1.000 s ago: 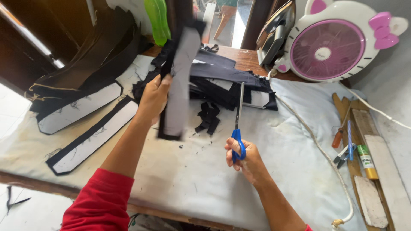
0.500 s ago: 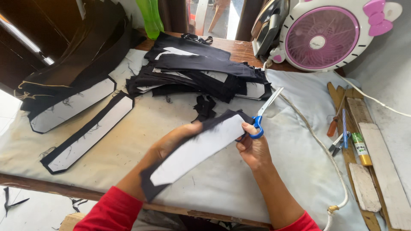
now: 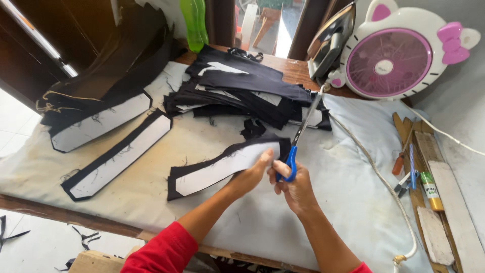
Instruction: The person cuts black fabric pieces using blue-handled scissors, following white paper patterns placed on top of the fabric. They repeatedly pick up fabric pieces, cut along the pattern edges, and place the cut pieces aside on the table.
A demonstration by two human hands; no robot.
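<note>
Scissors with blue handles are gripped in the right hand, fingers closed through the loops, blades pointing up and away over the padded table. The left hand is closed on the near end of a fabric strip, black with a white facing, which lies flat on the cloth cover just left of the scissor handles. Risk one: the left fingertips sit touching the strip right beside the handles and close to the blade pivot, so a careless closing stroke could nick them. Risk two: only one end of the strip is held; the free end may drag or twist on the cover, and a cut would then wander off the white facing's edge. Risk three: the blade tips reach toward the pile of black pieces and lie near the white cord, and either could be snagged or cut by a long stroke.
</note>
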